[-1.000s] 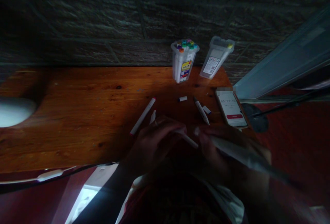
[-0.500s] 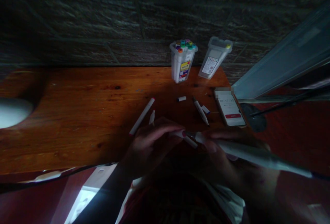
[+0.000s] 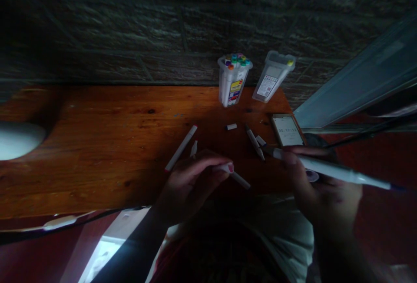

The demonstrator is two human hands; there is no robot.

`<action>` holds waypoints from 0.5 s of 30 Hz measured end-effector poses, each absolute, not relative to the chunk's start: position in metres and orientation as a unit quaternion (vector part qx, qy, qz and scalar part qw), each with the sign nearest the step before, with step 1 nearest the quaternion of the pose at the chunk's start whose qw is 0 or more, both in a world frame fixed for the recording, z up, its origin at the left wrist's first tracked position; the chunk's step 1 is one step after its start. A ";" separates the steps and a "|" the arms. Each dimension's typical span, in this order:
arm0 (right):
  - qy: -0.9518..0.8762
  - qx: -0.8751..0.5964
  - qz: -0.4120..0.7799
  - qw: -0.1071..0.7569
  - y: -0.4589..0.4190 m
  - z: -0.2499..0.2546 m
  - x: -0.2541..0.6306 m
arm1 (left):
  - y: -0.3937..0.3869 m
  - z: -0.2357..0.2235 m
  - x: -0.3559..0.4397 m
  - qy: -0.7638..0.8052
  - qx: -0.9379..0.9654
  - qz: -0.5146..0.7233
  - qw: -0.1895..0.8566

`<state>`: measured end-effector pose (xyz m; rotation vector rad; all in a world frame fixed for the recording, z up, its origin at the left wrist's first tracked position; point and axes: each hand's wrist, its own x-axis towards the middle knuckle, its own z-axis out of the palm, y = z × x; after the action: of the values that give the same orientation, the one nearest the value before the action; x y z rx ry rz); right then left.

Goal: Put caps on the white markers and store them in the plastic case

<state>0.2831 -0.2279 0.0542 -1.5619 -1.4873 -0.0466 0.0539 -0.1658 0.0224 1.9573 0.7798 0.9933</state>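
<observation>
Between the thumb and fingers of my left hand is a small white marker cap with a pinkish-red end. My right hand grips a long white marker, uncapped at both ends, its dark tip pointing left and a dark blue tip pointing right. A pale round piece shows under that marker, too dim to identify. Below the left fingertips lies a white stick-like piece. Left of the hand rest a pink-ended marker and a small white pointed piece.
An uncapped marker lies by a blue-ended cap; another cap is nearby. Behind stand a box of several markers and a box holding a yellow-ended marker. A phone lies at the table's right edge.
My right hand has moved right with the white marker, away from the cap in my left hand, and now partly covers the phone. My left hand stays nearly in place.
</observation>
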 end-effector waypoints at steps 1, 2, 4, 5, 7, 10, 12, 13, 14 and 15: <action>-0.610 -0.634 -0.011 0.475 -0.229 0.054 0.283 | -0.165 0.022 0.055 0.309 0.770 0.395 0.395; -0.612 -0.633 -0.001 0.474 -0.230 0.054 0.282 | -0.165 0.022 0.056 0.313 0.768 0.396 0.394; -0.611 -0.629 0.013 0.480 -0.232 0.054 0.281 | -0.165 0.021 0.057 0.316 0.769 0.393 0.392; -0.609 -0.627 0.019 0.485 -0.233 0.054 0.281 | -0.165 0.020 0.057 0.318 0.770 0.390 0.392; -0.602 -0.626 0.032 0.495 -0.234 0.053 0.281 | -0.165 0.020 0.057 0.319 0.771 0.387 0.393; -0.583 -0.638 0.048 0.501 -0.233 0.052 0.282 | -0.165 0.018 0.055 0.328 0.767 0.386 0.393; -0.579 -0.639 0.059 0.504 -0.233 0.052 0.282 | -0.165 0.016 0.054 0.333 0.767 0.384 0.392; -0.581 -0.637 0.072 0.502 -0.233 0.051 0.283 | -0.165 0.016 0.053 0.335 0.767 0.383 0.391; -0.584 -0.635 0.091 0.498 -0.232 0.051 0.283 | -0.164 0.015 0.053 0.339 0.768 0.380 0.389; -0.586 -0.634 0.115 0.491 -0.232 0.050 0.284 | -0.164 0.014 0.053 0.342 0.769 0.378 0.385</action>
<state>0.2840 -0.2323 0.0500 -1.5406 -1.4225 0.2793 0.0526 -0.1639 0.0139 1.9588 0.8721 0.9621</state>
